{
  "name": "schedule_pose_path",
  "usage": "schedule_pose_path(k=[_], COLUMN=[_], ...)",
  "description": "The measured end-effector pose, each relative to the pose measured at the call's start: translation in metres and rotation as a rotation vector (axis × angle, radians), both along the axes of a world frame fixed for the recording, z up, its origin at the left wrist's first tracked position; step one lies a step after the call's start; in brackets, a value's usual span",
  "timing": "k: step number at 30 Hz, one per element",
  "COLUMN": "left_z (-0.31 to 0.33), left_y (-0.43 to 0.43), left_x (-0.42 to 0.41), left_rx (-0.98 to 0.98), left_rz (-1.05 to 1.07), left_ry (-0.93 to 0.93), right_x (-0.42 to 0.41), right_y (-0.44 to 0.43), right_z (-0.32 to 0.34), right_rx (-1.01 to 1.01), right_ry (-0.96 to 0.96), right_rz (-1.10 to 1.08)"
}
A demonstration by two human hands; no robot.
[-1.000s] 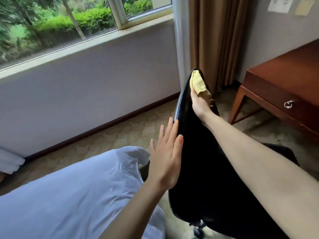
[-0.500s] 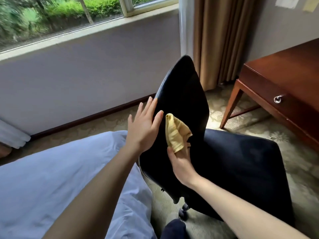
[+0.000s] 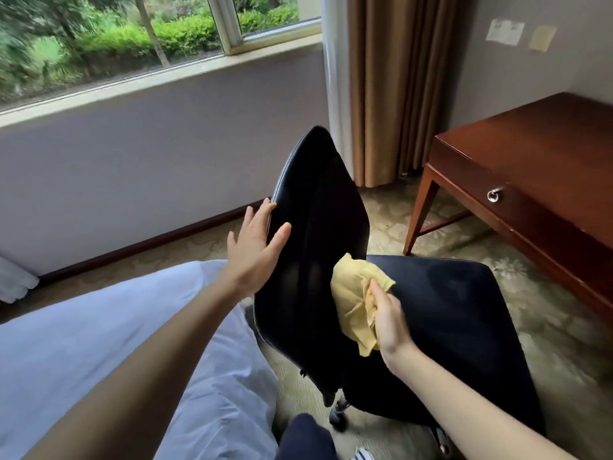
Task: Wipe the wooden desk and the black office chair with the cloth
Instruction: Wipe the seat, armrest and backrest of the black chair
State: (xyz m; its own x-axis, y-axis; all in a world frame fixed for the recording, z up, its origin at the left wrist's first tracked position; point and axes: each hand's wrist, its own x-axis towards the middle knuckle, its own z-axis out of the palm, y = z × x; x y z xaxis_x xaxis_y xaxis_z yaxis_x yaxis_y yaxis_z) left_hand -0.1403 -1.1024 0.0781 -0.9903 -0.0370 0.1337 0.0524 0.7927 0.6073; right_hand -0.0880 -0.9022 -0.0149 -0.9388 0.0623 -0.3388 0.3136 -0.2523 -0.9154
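Observation:
The black office chair (image 3: 318,234) stands in the middle, its backrest turned edge-on toward me and its seat stretching to the right. My left hand (image 3: 253,249) lies flat with straight fingers against the left side and rim of the backrest. A crumpled yellow cloth (image 3: 353,293) is gripped by my right hand (image 3: 388,315), which presses it on the lower front of the backrest where it meets the seat. At the right stands the wooden desk (image 3: 544,154), with a ring-pull drawer.
A bed with a white cover (image 3: 83,353) fills the lower left, close to the chair. A wall under a window (image 3: 149,127) runs behind, brown curtains (image 3: 388,88) hang in the corner. Patterned carpet (image 3: 547,313) lies between chair and desk. My dark trouser leg and shoe (image 3: 308,439) show below.
My right hand has brought the cloth from the top of the backrest down to its lower part near the seat. The left hand stayed against the backrest's left side.

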Motion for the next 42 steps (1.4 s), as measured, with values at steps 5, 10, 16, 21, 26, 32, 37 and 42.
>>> schedule_pose_path(k=[5,10,16,21,26,32,37,42], left_z=[0.018,0.022,0.013,0.014,0.014,-0.015,-0.031,-0.027], left_y=[-0.014,-0.019,-0.040,-0.049,-0.048,-0.058,-0.058,-0.056], left_x=[-0.054,-0.132,-0.186,-0.206,-0.207,-0.206,-0.208,-0.187], left_rx=[-0.045,-0.294,-0.244,-0.187,-0.148,0.088,0.106,0.161], left_rz=[-0.044,-0.377,-0.764,-1.038,-1.173,-1.295,-1.359,-1.326], left_ry=[0.173,0.075,0.296,0.356,0.445,0.589,0.666,0.577], right_x=[-0.051,-0.109,-0.159,-0.157,-0.117,-0.065,-0.023,0.007], right_y=[-0.005,-0.025,-0.049,-0.061,-0.075,-0.111,-0.158,-0.202], right_z=[0.038,0.070,0.108,0.145,0.163,0.147,0.146,0.146], right_rx=[-0.037,-0.097,-0.024,0.005,0.093,0.280,0.460,0.284], right_ry=[0.044,0.118,0.173,0.116,0.126,0.239,0.397,0.510], right_rz=[-0.044,-0.168,-0.466,-0.570,-0.627,-0.742,-0.892,-1.124])
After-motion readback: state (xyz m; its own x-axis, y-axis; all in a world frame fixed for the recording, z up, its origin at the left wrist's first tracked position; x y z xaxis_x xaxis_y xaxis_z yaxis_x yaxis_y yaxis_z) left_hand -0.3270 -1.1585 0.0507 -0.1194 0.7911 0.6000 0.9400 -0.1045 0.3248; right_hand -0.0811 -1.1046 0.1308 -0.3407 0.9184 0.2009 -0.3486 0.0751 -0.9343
